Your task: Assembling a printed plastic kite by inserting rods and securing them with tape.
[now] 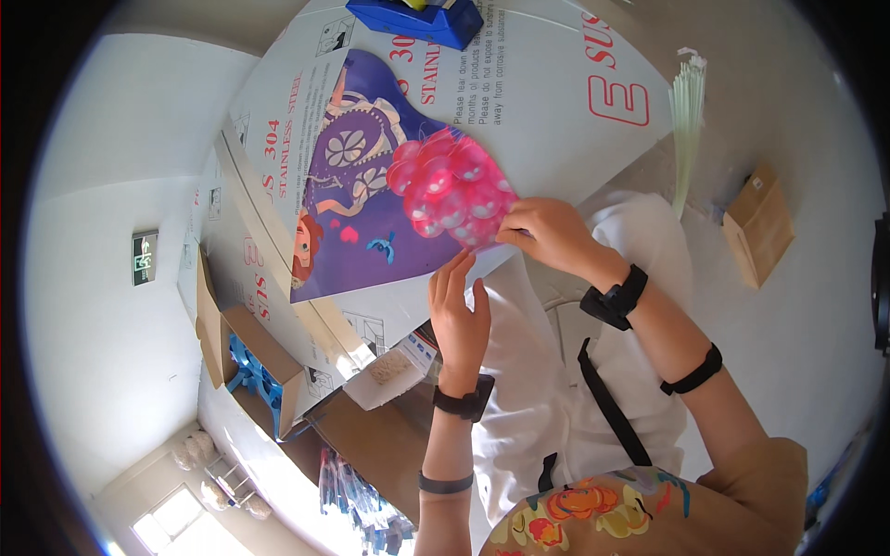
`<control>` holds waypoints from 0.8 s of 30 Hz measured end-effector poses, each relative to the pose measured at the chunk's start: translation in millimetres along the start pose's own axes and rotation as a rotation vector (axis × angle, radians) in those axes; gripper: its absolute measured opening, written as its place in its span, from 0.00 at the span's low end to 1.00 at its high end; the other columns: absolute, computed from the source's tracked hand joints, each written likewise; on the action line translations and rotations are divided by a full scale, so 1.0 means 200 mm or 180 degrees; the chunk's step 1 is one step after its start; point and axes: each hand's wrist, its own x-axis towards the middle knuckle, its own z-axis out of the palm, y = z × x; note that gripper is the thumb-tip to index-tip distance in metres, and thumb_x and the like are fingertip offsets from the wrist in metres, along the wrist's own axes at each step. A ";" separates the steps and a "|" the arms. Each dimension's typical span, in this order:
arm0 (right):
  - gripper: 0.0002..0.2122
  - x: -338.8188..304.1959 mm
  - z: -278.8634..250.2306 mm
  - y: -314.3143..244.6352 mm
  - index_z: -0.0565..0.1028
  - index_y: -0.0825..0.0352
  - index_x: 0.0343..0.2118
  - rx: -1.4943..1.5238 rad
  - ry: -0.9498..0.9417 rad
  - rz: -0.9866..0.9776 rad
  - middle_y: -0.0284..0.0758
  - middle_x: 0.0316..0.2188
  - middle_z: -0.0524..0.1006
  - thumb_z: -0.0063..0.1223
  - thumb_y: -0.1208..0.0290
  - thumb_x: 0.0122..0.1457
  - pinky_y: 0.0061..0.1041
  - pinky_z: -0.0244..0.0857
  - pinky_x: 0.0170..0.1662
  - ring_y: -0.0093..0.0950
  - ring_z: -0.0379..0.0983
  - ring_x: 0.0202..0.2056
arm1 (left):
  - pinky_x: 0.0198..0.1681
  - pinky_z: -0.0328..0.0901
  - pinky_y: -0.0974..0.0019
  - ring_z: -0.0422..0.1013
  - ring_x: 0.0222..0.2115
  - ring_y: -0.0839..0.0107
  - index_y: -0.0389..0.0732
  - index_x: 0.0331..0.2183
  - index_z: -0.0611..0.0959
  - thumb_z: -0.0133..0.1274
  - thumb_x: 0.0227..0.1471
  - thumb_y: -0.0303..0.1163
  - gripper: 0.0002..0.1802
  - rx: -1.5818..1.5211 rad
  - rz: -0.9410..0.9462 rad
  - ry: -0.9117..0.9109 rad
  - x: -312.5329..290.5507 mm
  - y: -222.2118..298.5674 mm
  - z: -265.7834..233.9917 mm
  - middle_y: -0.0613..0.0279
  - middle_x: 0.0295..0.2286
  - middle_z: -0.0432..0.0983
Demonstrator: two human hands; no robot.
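Observation:
A purple printed sheet (357,243) with a cartoon figure in a dress and a cluster of pink balloons lies on the white board-topped table (556,102). Its near right edge is pinched between the thumb and fingers of my right hand (554,239), beside the balloons. My left hand (460,310) rests at the sheet's near edge, fingers stretched out and thumb apart, with the fingertips on or just at that edge. Beyond the sheet, at the table's far side, stands a blue tape dispenser (422,20).
A cardboard box (264,352) with blue items stands at the left. Near it is a small white box (389,375) with pale contents. Plastic-wrapped items (357,491) sit lower left. On the right are a bundle of pale sticks (686,130) and a brown box (758,227).

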 end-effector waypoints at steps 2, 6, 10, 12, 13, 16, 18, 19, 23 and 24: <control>0.04 0.00 0.01 0.01 0.77 0.64 0.25 0.0128 0.0031 0.0020 0.32 0.23 0.74 0.56 0.70 0.51 0.33 0.64 0.31 0.33 0.71 0.29 | 0.47 0.63 0.56 0.69 0.43 0.54 0.34 0.41 0.77 0.51 0.46 0.17 0.16 0.0044 -0.0066 -0.0054 0.00 -0.01 0.00 0.53 0.40 0.74; 0.03 -0.01 0.00 0.01 0.76 0.65 0.24 0.0141 -0.0083 0.0070 0.33 0.23 0.74 0.55 0.72 0.51 0.34 0.64 0.31 0.34 0.71 0.29 | 0.46 0.64 0.57 0.70 0.41 0.55 0.35 0.39 0.78 0.51 0.46 0.16 0.15 0.0126 -0.0091 -0.0051 -0.04 -0.02 0.00 0.54 0.38 0.75; 0.03 0.00 0.00 0.02 0.75 0.65 0.24 -0.0017 -0.0176 -0.0227 0.33 0.23 0.74 0.54 0.74 0.51 0.34 0.64 0.32 0.34 0.71 0.30 | 0.44 0.65 0.58 0.70 0.41 0.55 0.35 0.40 0.78 0.53 0.46 0.18 0.15 0.0173 -0.0135 -0.0024 -0.07 -0.05 0.00 0.54 0.38 0.75; 0.03 0.00 0.00 0.04 0.74 0.65 0.24 -0.0064 -0.0170 -0.0289 0.33 0.23 0.74 0.54 0.74 0.51 0.34 0.64 0.32 0.35 0.71 0.30 | 0.43 0.66 0.59 0.70 0.41 0.56 0.36 0.40 0.78 0.57 0.45 0.20 0.16 0.0219 -0.0041 0.0049 -0.05 -0.06 0.01 0.55 0.39 0.75; 0.03 0.00 -0.01 0.04 0.74 0.65 0.24 0.0036 -0.0132 -0.0323 0.33 0.24 0.73 0.54 0.74 0.51 0.34 0.64 0.32 0.35 0.71 0.30 | 0.43 0.66 0.59 0.70 0.41 0.56 0.36 0.40 0.78 0.57 0.45 0.20 0.16 0.0218 -0.0042 0.0047 -0.03 -0.05 0.01 0.55 0.39 0.75; 0.02 0.01 -0.02 0.03 0.75 0.65 0.25 0.0189 -0.0048 -0.0358 0.33 0.24 0.73 0.54 0.74 0.51 0.34 0.64 0.33 0.35 0.71 0.30 | 0.41 0.66 0.60 0.71 0.39 0.59 0.37 0.37 0.81 0.59 0.43 0.22 0.15 0.0401 0.0416 0.0091 0.07 -0.05 0.04 0.59 0.37 0.75; 0.02 0.01 -0.03 0.02 0.75 0.66 0.25 0.0236 0.0008 -0.0359 0.34 0.25 0.74 0.55 0.75 0.51 0.34 0.64 0.33 0.36 0.71 0.30 | 0.37 0.67 0.62 0.71 0.34 0.63 0.39 0.35 0.82 0.60 0.43 0.23 0.12 0.0688 0.0849 0.0006 0.14 -0.05 0.07 0.62 0.33 0.76; 0.02 0.01 -0.03 0.02 0.75 0.66 0.26 0.0265 0.0033 -0.0376 0.34 0.25 0.74 0.55 0.74 0.51 0.33 0.65 0.33 0.35 0.71 0.30 | 0.37 0.67 0.62 0.71 0.34 0.63 0.39 0.35 0.82 0.60 0.43 0.23 0.12 0.0680 0.0865 0.0007 0.16 -0.05 0.08 0.62 0.33 0.76; 0.04 0.01 -0.05 0.01 0.76 0.65 0.29 0.0503 -0.0086 -0.0197 0.34 0.27 0.75 0.56 0.72 0.53 0.30 0.65 0.33 0.33 0.72 0.30 | 0.32 0.66 0.64 0.71 0.28 0.64 0.38 0.30 0.83 0.60 0.43 0.22 0.07 0.0399 0.0753 -0.0227 0.22 -0.09 0.07 0.62 0.27 0.76; 0.04 0.01 -0.06 0.00 0.76 0.65 0.29 0.0506 -0.0079 -0.0190 0.34 0.27 0.75 0.56 0.72 0.53 0.30 0.65 0.33 0.33 0.72 0.30 | 0.31 0.66 0.64 0.71 0.26 0.64 0.37 0.28 0.83 0.60 0.42 0.22 0.06 0.0224 0.0622 -0.0277 0.23 -0.09 0.06 0.61 0.26 0.76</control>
